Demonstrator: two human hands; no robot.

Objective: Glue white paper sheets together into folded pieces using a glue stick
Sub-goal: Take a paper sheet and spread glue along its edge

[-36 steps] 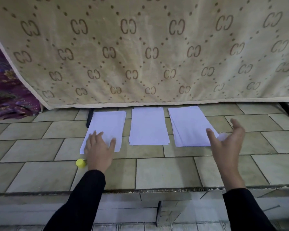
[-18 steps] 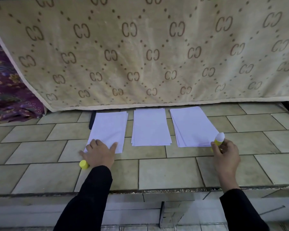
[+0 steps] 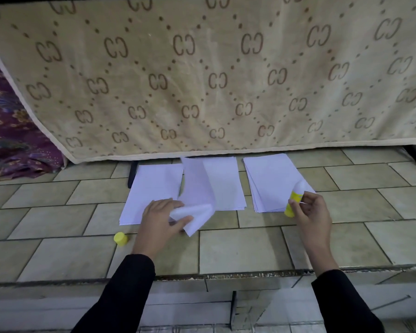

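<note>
**Sheet peeled up on one side, glue stick waiting on the other**

With the left hand (image 3: pixel 162 218), pinches the near corner of the top sheet (image 3: pixel 195 195) of the middle stack (image 3: pixel 226 186) between thumb and curled fingers, and rolls that corner up and over toward the left. Long axis of the sheet straight away from the grip, far end apparently down on the stack.

With the right hand (image 3: pixel 310 210), grips an uncapped glue stick (image 3: pixel 291 200) — fingers and thumb wrapped round the yellow barrel, white tip tilted up and away over the near corner of the right stack (image 3: pixel 271 179).

Key relation: lifted sheet to the left of the stick, across the bare strip of tiled ledge (image 3: pixel 238 248) between the two stacks, near but not touching. Already in the left grip, so only the glue to bring. Probably calls for a short sideways carry of the stick toward the left grip, then strokes along the sheet's long axis.

Left stack (image 3: pixel 151 188) just beyond the left hand, its near right corner under the knuckles. Yellow cap (image 3: pixel 120 238) on the tiles to the left of that hand and a little nearer, apart from it.

Against half a second ago: left hand no longer spread flat on the left stack but shifted right onto the middle one — top sheet there flat then, raised now. Right hand and stick in much the same place.
</note>
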